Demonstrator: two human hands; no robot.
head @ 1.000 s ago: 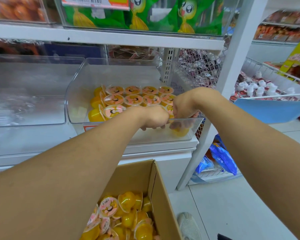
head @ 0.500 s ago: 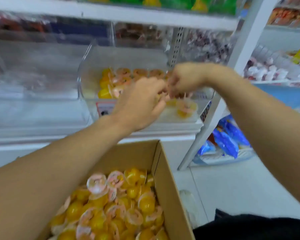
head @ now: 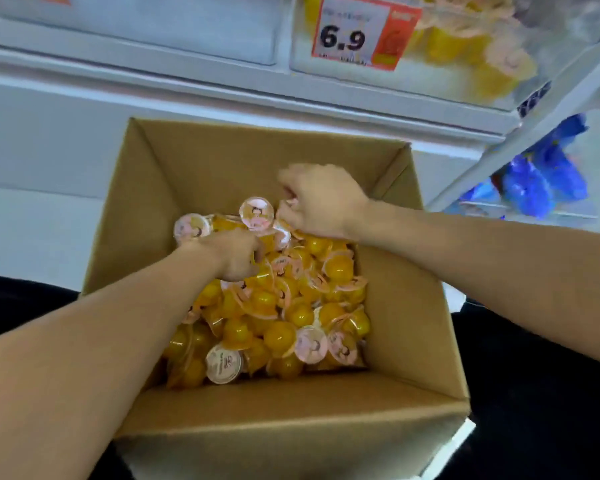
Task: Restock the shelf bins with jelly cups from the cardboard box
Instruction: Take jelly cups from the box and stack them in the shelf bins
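An open cardboard box (head: 222, 161) sits below the shelf, holding a heap of yellow jelly cups (head: 278, 306) with pink printed lids. Both my hands are down inside it. My left hand (head: 234, 254) lies on the left of the heap, its fingers curled down into the cups with the tips hidden. My right hand (head: 321, 202) is at the back of the heap, fingers curled round a cup whose pink lid shows at the fingertips. Above, the clear shelf bin (head: 413, 81) holds more jelly cups (head: 465, 46).
A price tag reading 6.9 (head: 361, 32) hangs on the bin's front. Another clear bin (head: 187, 29) stands to its left. Blue packets (head: 541, 178) lie in a low rack at right, behind a white shelf post (head: 534, 119). My dark trousers flank the box.
Both hands have left the shelf bin and dropped into the cardboard box. My view has tilted down from the shelf onto the box.
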